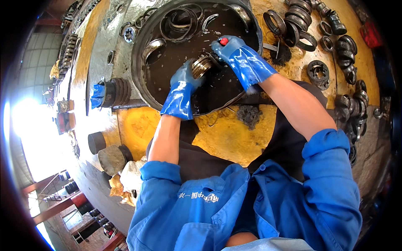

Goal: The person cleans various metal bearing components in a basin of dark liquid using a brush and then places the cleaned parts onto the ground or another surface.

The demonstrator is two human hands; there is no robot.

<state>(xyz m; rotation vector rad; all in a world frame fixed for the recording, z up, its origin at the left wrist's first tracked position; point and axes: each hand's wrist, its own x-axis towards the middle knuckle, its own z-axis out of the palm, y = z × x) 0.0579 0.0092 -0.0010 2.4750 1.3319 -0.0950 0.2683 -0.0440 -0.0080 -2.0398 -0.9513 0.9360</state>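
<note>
Both my hands wear blue rubber gloves above a wide round basin [137,77] of dark liquid. My left hand [183,84] is closed round a grooved, shiny metal ring part [202,67], tilted just over the liquid. My right hand [233,51] is a fist round a tool with a red end [224,41]; the rest of that tool is mostly hidden by the glove, so its kind does not show. Something dark lies against the ring part's right side, too blurred to name. Thin metal rings [179,24] and a curved metal piece [209,23] lie in the basin beyond my hands.
Several dark metal rings [298,19] stand stacked at the far right, with a toothed disc [318,74] nearer. Left of the basin lies a grooved cylinder [118,92] with blue material in its end. A dark fibrous clump [249,116] sits on the yellow surface before me.
</note>
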